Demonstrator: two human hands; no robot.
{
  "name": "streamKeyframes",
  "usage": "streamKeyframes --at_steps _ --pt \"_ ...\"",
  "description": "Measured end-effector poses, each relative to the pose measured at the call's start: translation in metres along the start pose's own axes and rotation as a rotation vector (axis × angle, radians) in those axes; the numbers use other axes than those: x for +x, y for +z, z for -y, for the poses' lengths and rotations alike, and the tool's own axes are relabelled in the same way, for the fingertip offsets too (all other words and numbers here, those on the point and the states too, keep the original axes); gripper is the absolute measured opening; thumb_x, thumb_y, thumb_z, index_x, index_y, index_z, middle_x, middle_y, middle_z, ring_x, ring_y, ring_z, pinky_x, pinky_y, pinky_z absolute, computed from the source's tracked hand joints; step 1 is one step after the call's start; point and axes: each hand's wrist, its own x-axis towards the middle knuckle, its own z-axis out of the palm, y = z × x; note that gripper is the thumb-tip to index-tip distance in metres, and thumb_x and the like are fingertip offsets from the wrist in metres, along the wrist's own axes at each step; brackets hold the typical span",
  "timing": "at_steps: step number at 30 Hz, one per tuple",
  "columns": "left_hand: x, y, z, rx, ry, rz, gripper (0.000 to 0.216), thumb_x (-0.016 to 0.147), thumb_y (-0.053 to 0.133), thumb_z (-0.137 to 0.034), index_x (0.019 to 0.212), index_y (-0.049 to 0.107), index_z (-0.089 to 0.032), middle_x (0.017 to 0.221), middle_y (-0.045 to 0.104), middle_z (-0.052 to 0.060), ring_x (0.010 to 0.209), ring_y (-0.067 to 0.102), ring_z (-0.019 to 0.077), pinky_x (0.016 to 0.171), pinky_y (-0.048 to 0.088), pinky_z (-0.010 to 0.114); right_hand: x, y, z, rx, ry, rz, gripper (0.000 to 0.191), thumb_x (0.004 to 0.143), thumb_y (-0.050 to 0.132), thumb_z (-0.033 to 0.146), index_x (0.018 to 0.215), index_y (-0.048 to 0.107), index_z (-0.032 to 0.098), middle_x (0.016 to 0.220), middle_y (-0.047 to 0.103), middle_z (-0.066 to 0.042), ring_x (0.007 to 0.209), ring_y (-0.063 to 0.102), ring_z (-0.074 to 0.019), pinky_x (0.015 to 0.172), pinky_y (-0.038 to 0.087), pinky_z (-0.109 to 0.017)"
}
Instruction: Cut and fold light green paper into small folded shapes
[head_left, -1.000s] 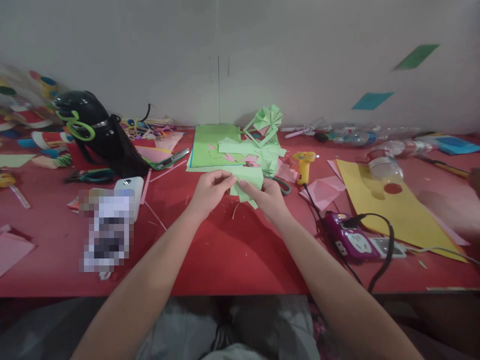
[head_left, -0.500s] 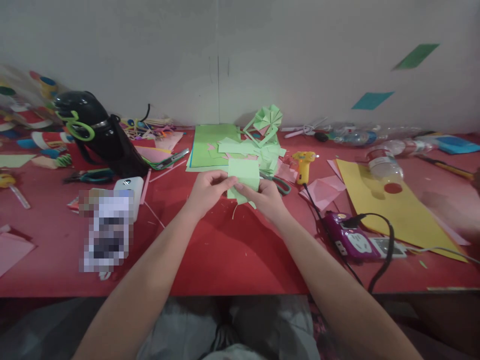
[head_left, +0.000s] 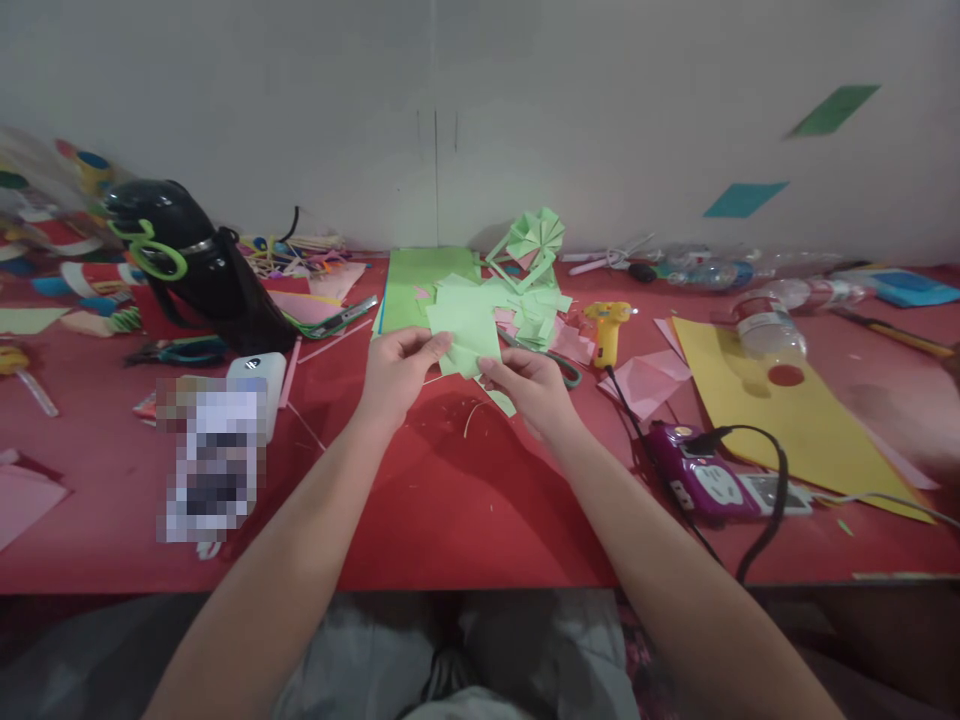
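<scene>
Well to the left of the yellow glue gun (head_left: 611, 335), a black flask (head_left: 225, 285) was on the red worktop (head_left: 450, 520), with a cutter (head_left: 345, 318) between flask and gun. Closer to the gun, the left hand (head_left: 401, 370) pinched the left edge of a pale green paper square (head_left: 466, 322) between thumb and fingers. The square was held up left of the gun, a faint line, perhaps a crease, crossing its lower part. Next toward the gun, the right hand (head_left: 534, 382) pinched the lower right corner. Good handling seemed to call for light, even thumb pressure and edges lined up before any crease was pressed, since such thin paper could buckle. A loose green scrap (head_left: 501, 402), also left of the gun, was best kept from catching under the square. The scissors (head_left: 568, 373), just left of the gun and partly hidden by the right hand, deserved a wide berth. Right of the gun lay a creased pink sheet (head_left: 646, 383).
</scene>
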Motion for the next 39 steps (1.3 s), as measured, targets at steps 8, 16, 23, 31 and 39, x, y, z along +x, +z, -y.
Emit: streamKeyframes --at_steps 8,16,23,31,39 --pt "0.001 0.000 -0.002 -0.047 -0.023 -0.049 0.027 0.071 0.082 -0.041 0.065 0.071 -0.017 0.065 0.067 0.000 0.062 0.059 0.0131 0.066 0.049 0.028 0.001 -0.003 0.000 0.160 0.055 0.024 0.031 0.067 0.084 0.049 0.068 0.073 0.020 0.068 0.061 -0.001 0.067 0.055 -0.0132 0.074 0.051 -0.031" --pt "0.002 -0.001 0.000 -0.063 -0.025 -0.044 0.028 0.070 0.083 -0.040 0.062 0.070 -0.017 0.060 0.063 -0.001 0.059 0.056 0.0120 0.064 0.049 0.027 0.002 -0.005 -0.001 0.150 0.017 -0.006 0.028 0.063 0.088 0.044 0.063 0.073 0.021 0.066 0.062 0.000 0.066 0.055 -0.0126 0.072 0.049 -0.032" --pt "-0.003 0.011 0.004 -0.192 0.012 -0.061 0.027 0.068 0.085 -0.042 0.065 0.072 -0.017 0.066 0.065 -0.001 0.066 0.060 0.0123 0.068 0.051 0.026 0.000 -0.001 0.004 0.288 0.094 0.073 0.028 0.066 0.087 0.044 0.084 0.078 0.024 0.086 0.072 -0.002 0.079 0.063 -0.0135 0.081 0.054 -0.031" --pt "-0.007 0.019 0.009 -0.222 -0.023 -0.022 0.026 0.072 0.082 -0.041 0.066 0.072 -0.018 0.065 0.061 -0.001 0.065 0.056 0.0118 0.068 0.052 0.028 -0.001 0.005 -0.002 0.204 0.099 0.013 0.030 0.066 0.087 0.046 0.077 0.077 0.020 0.074 0.073 -0.003 0.066 0.065 -0.0138 0.074 0.056 -0.031" --pt "-0.006 0.020 0.007 -0.333 -0.136 -0.036 0.030 0.065 0.086 -0.042 0.066 0.071 -0.016 0.068 0.063 0.000 0.068 0.060 0.0136 0.074 0.055 0.032 -0.001 0.008 -0.002 0.129 0.084 -0.045 0.036 0.065 0.087 0.049 0.068 0.071 0.017 0.064 0.070 -0.004 0.057 0.064 -0.0143 0.064 0.057 -0.031"
